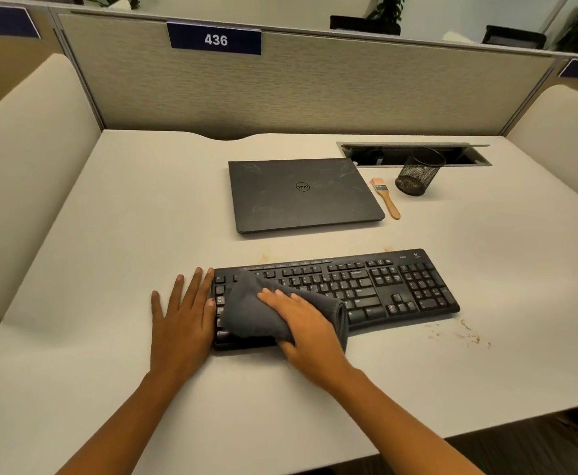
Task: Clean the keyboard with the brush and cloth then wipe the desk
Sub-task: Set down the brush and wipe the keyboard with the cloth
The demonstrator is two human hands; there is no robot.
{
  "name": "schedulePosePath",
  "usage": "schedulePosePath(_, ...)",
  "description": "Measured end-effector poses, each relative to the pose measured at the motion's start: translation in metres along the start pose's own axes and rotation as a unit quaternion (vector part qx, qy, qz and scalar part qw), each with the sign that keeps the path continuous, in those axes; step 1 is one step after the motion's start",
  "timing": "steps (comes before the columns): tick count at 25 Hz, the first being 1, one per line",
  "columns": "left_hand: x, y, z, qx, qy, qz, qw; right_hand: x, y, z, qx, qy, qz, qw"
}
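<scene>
Right hand (301,323) lies flat on the cloth (246,310), pressing it onto the keyboard's (383,289) left end. Left hand (181,320), fingers spread on the desk (109,234), butts that edge, likely bracing it. Brush (385,197) waits beside the Dell laptop (301,193). Sign (215,39) reads 436.

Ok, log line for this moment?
step: cloth wipe; right hand: presses grey cloth on keyboard; left hand: flat against keyboard edge; brush: idle beside Dell laptop

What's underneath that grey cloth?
The grey cloth lies over the left part of the black keyboard, with the right hand pressing on top. The rest of the keyboard shows. The part beneath the cloth is covered, so its state cannot be seen.
</scene>
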State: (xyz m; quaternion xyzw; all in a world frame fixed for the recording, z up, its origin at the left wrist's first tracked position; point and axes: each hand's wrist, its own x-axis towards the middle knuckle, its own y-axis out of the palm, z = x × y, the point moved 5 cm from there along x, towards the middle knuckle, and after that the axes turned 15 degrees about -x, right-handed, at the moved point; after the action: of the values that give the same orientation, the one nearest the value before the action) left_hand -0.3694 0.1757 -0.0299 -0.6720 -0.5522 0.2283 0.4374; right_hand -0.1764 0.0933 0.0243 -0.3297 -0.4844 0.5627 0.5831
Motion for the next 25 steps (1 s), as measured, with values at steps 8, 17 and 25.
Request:
schedulePosePath(8, 0.001, -0.003, -0.003, -0.006, -0.016, 0.007, 1.0, -0.025, -0.014, -0.05, -0.044, 0.074, -0.052, 0.995)
schedulePosePath(17, 0.001, -0.003, -0.005, 0.013, -0.014, 0.004, 1.0, 0.025, -0.01, -0.047, -0.023, 0.062, 0.03, 0.997)
schedulePosePath(25, 0.001, -0.003, -0.004, 0.017, -0.015, 0.004, 1.0, 0.028, -0.006, -0.05, -0.07, 0.012, 0.053, 0.996)
